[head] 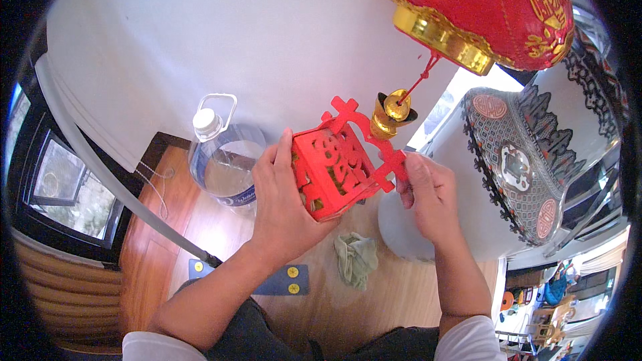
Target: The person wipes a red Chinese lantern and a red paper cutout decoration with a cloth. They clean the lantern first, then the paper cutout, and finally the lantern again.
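Observation:
A red cut-out box, like a small felt or paper lantern, is tilted between my two hands. My left hand wraps around its left side and underside. With fingers and thumb, my right hand pinches the cross-shaped end of the box's red frame. Gold-coloured shapes show through the openings. Just above the frame, gold ingot ornaments hang on a red cord from a large red lantern with a gold rim. Whether the ornaments touch the frame I cannot tell.
A large clear plastic bottle with a white cap and handle stands left of my hands. A crumpled green cloth and a blue mat lie below. A big patterned porcelain vase stands at right. A grey pole crosses the left side.

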The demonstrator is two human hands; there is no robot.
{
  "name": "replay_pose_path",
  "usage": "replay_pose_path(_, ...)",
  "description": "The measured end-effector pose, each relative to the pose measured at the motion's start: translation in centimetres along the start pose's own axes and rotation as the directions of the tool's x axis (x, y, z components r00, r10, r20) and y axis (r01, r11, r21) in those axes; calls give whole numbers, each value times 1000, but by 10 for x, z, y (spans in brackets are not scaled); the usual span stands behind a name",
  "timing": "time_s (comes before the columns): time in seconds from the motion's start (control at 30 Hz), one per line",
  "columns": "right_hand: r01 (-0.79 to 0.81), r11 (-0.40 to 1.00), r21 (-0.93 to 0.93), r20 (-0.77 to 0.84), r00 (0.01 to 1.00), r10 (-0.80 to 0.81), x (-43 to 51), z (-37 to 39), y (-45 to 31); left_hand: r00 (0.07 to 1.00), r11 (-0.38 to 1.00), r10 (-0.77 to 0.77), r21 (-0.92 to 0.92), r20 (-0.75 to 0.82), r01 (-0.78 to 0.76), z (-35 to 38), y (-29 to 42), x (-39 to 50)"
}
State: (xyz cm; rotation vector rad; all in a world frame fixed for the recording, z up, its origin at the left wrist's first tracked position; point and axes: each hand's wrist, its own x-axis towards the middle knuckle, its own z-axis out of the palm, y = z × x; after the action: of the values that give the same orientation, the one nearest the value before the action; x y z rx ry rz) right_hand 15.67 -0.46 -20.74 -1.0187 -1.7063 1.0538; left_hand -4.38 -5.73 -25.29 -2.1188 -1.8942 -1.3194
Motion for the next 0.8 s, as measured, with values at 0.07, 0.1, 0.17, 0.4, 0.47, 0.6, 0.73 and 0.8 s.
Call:
replay_pose_path(0.07,-120,979,164,17,993,119,-2,-4,0,1000,1000,-3,12,-12,3,2,-2,0)
replay_pose_path(0.1,-53,996,73,-5,999,53,-2,-3,1,1000,1000,-2,19,-17,2,2,-1,1)
replay_pose_path(0.17,77,990,-114,-31,996,-81,-1,1,8,1000,1000,-16,16,-17,16,1,2,1)
replay_pose_path(0.4,-151,923,354,-99,975,197,-11,12,68,1000,1000,-6,-7,-20,6,1,-4,1)
replay_pose_path(0.47,-223,972,72,-76,971,228,-22,28,151,1000,1000,10,-14,-10,-10,2,-3,5)
replay_pose_path(0.6,29,704,-709,236,951,199,-115,46,285,996,997,-61,-38,66,64,-1,-3,6)
replay_pose_path(0.73,149,519,-842,460,702,544,-144,46,297,981,953,-128,-256,145,162,-6,-20,3)
replay_pose_path(0.8,-60,630,-774,427,685,590,-133,49,312,961,908,-150,-353,232,227,-8,-24,6)
